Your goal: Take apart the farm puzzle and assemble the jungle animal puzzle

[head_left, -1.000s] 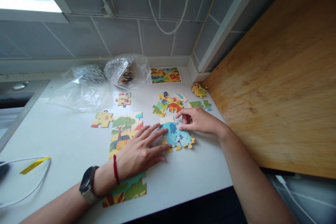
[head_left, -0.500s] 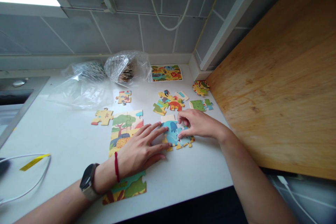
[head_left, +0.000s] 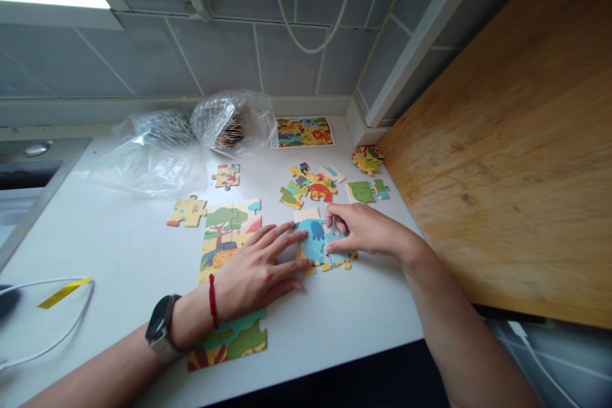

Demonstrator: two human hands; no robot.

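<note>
My left hand (head_left: pixel 261 268) lies flat with fingers spread. Its fingertips touch the left side of the blue elephant puzzle section (head_left: pixel 313 239), and its palm and wrist cover part of the larger joined section with a tree (head_left: pixel 222 220). My right hand (head_left: pixel 356 226) is curled at the right side of the elephant section, thumb and fingers bent around a light blue piece (head_left: pixel 338 257) lying there. Green joined pieces (head_left: pixel 246 336) show below my left wrist. Behind the hands lies a loose pile with an orange lion piece (head_left: pixel 321 191).
Plastic bags (head_left: pixel 234 124) sit by the wall beside a picture card (head_left: pixel 305 132). Loose pieces lie at the left (head_left: pixel 187 211), back (head_left: pixel 226 176) and right (head_left: pixel 362 192). A wooden board (head_left: pixel 507 140) stands at the right, a sink (head_left: pixel 36 166) at the left.
The light blue piece under my right hand sits slightly closer against the elephant section. My left hand keeps its place.
</note>
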